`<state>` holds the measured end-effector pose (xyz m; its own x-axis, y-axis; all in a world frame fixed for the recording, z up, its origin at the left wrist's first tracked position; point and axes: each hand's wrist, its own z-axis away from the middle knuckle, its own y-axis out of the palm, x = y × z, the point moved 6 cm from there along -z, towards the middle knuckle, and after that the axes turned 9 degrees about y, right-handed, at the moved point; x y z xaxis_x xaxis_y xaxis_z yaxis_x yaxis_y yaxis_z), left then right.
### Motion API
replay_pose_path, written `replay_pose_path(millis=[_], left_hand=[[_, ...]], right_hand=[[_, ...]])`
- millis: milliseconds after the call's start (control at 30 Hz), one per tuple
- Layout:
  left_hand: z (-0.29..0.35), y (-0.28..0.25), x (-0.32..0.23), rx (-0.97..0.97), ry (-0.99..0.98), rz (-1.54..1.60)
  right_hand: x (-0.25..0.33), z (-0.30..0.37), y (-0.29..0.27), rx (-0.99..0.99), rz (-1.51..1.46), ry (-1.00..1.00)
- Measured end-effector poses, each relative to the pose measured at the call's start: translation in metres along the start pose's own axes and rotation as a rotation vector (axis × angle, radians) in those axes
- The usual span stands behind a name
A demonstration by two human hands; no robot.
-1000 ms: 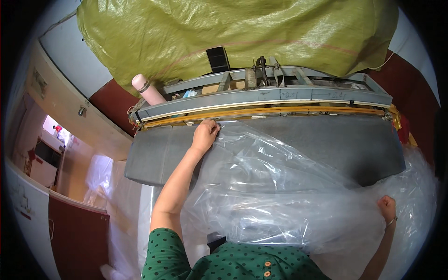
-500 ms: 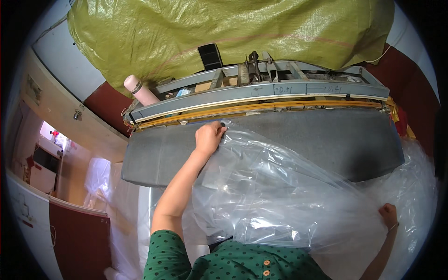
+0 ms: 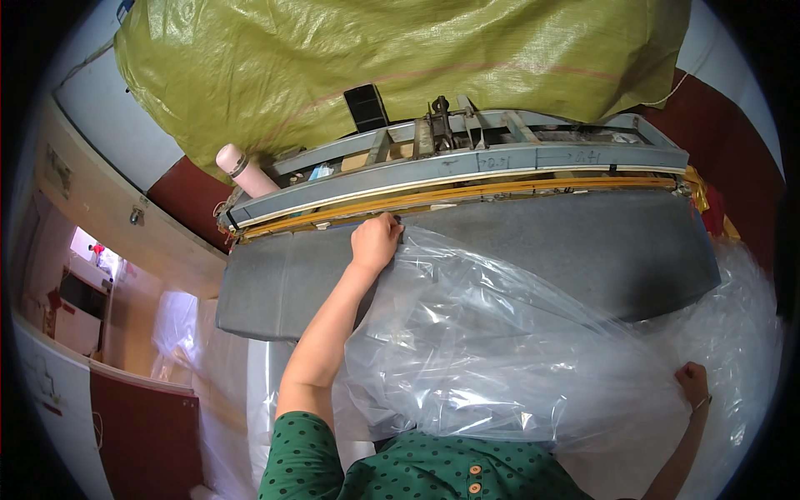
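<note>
Closest to you, below the buttons of your green dotted shirt's front (image 3: 454, 467), the clear plastic sheet (image 3: 475, 350) spreads in creased folds from your torso up onto the grey-covered bench (image 3: 575, 242). Your right hand (image 3: 692, 383), out to the side beyond the bench's front edge, is closed on the sheet's right part, where folds converge. Your left hand (image 3: 377, 242) pinches the sheet's far corner near the bench's back edge; the sheet's upper edge slants from there down toward your right hand. Grey cover shows on both sides of that slope, leaving width to your left and a longer stretch to your right. Behind the back edge, orange strips (image 3: 500, 190) run lengthwise beneath a grey metal frame (image 3: 450, 160), which bounds your forward reach. A pink bottle (image 3: 246, 171) leans at its left end, and a black phone (image 3: 365, 108) rests beyond, against a yellow-green woven tarp (image 3: 400, 42). Far left, a doorway (image 3: 100, 283) opens onto another room.
</note>
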<state>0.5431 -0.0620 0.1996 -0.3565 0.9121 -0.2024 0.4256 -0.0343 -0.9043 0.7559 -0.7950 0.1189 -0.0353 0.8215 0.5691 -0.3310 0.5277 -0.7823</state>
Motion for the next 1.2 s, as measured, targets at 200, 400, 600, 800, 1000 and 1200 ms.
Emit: replay_pose_path(millis=[200, 400, 600, 800, 1000, 1200], left_hand=[[-0.001, -0.005, -0.004, 0.013, -0.107, 0.072], [0.004, 0.0, 0.002, 0.016, -0.142, 0.189], [-0.003, -0.034, 0.078, -0.247, -0.238, 0.696], [-0.006, -0.143, 0.116, -0.718, -0.534, 1.162], [0.048, -0.121, 0.136, -0.859, -0.269, 0.136], [0.07, -0.046, 0.193, -0.811, -0.438, 0.327]], right_hand=[[-0.018, -0.003, -0.003, -0.036, -0.035, -0.025], [-0.019, -0.015, -0.017, -0.078, -0.155, -0.05], [0.051, -0.047, -0.053, -0.257, -0.446, -0.033], [0.21, -0.09, -0.03, -0.278, -1.101, -0.191], [0.234, -0.193, 0.016, -0.664, -0.666, -0.446], [0.265, -0.232, 0.08, -0.375, -0.831, -0.449]])
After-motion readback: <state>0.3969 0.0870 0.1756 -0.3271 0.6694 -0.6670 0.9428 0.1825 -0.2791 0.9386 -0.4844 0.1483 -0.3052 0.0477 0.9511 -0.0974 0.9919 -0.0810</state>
